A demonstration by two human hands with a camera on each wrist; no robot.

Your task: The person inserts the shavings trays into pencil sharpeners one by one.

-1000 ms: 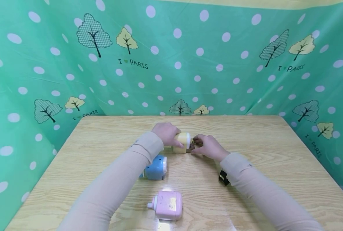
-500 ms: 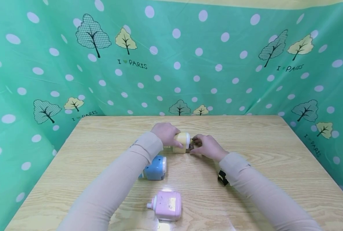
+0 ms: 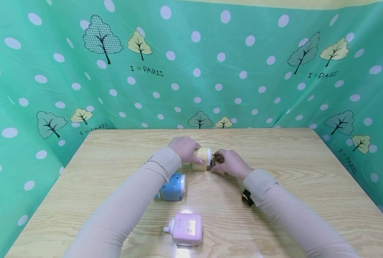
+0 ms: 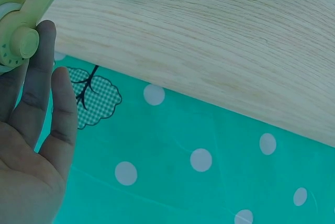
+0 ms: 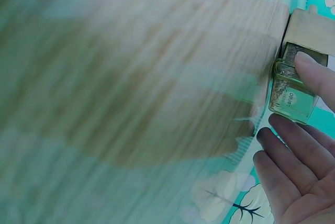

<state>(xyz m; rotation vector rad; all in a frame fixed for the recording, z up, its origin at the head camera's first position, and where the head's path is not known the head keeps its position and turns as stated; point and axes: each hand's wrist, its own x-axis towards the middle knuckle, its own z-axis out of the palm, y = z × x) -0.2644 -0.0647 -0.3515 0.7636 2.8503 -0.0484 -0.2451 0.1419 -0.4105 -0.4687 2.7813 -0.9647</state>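
Note:
A yellow crank pencil sharpener (image 3: 202,158) lies on its side near the back of the table. My left hand (image 3: 184,148) grips its body from the left, thumb across the near side. In the left wrist view, its crank handle (image 4: 25,42) shows beside my fingertips. At the sharpener's right end, my right hand (image 3: 231,163) pinches a see-through shavings drawer (image 5: 297,90) between thumb and fingers. The right wrist view shows dark shavings inside this drawer, which sits at the opening of the sharpener's body (image 5: 311,31).
A blue pencil sharpener (image 3: 173,188) lies nearer on the wooden table (image 3: 130,211), partly behind the left sleeve. Closer still is a pink one (image 3: 187,229), also lying down. Something black (image 3: 247,197) shows beside the right sleeve. A green dotted cloth (image 3: 211,71) surrounds the table.

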